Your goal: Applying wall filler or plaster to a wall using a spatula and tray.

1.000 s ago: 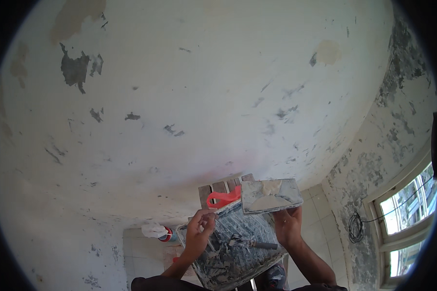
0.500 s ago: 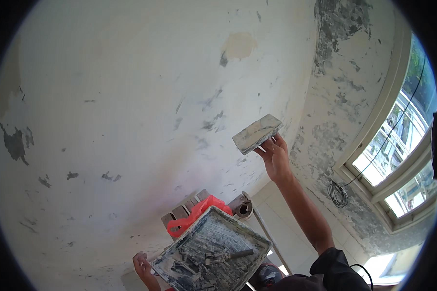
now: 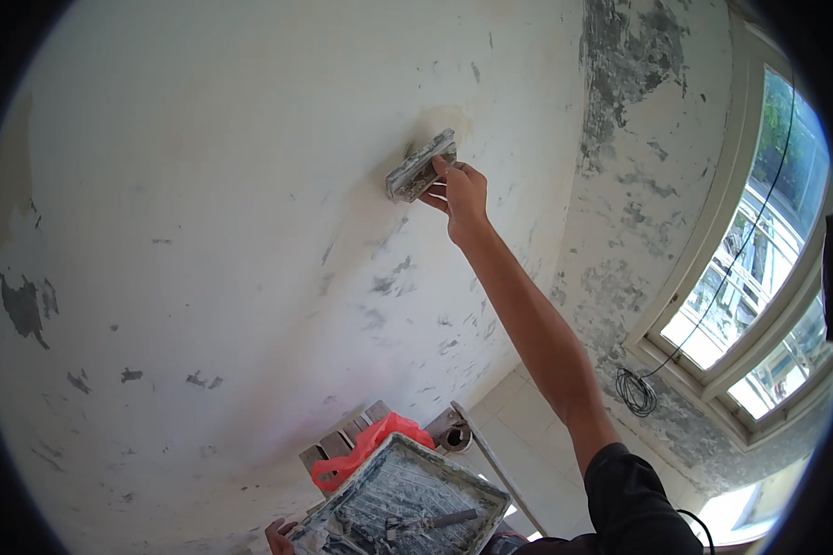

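My right hand [image 3: 466, 196] reaches up to the white wall [image 3: 278, 213], its fingers closed on a putty-smeared plastering trowel [image 3: 418, 170]. The trowel is tilted, its blade at the wall just below a beige patch [image 3: 451, 117]; exact contact is hard to see. Low in view is a rectangular tray [image 3: 426, 474] coated with grey-white putty. Inside it lies a putty-covered scraper [image 3: 435, 522] with a dark handle. At the tray's lower left corner my left hand [image 3: 280, 536] shows in part, fingers curled against the edge; the rest is hidden.
Behind the tray are a red plastic bag [image 3: 370, 450] on a slatted wooden surface [image 3: 354, 427] and a hollow tube-like thing [image 3: 453, 437]. A pole [image 3: 498, 467] slants beside them. To the right are a window [image 3: 759, 259] and a coiled black cable [image 3: 637, 393].
My right hand has raised the trowel up and left to the wall and turned it over. The left hand has moved slightly down and sits closer to the tray's corner.
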A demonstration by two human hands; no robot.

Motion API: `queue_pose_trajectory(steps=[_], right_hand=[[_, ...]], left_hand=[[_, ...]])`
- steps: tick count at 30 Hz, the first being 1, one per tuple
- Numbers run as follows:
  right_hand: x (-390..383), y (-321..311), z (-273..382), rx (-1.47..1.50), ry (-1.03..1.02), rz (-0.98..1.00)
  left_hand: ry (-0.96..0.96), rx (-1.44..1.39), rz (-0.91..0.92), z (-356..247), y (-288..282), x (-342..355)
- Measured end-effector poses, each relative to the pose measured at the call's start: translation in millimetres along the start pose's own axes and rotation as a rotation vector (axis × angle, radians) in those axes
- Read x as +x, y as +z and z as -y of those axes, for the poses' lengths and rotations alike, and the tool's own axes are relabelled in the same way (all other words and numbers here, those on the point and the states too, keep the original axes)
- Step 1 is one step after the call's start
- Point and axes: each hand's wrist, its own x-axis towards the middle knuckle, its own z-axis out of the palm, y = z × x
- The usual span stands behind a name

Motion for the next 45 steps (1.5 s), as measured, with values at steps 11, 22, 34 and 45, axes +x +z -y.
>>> queue_pose_trajectory(steps=[11, 22, 34, 45], right_hand=[[12.2, 7.8, 72.8, 0.186, -0.2, 0.024], [-0.5, 10.2, 6.1, -0.204, -0.085, -0.141], [11.0, 1.5, 57.9, 0.227, -0.21, -0.101], [38.8, -20.3, 12.1, -0.141, -0.036, -0.327]], left_hand=[[0.059, 0.042, -0.01, 14.0, -20.5, 13.1], [0.136, 0.001, -0.025, 12.7, -14.7, 20.2], [0.151, -0.011, -0.075, 9.4, -15.1, 19.7], [0.192, 0.033, -0.045, 14.9, -17.2, 25.4]])
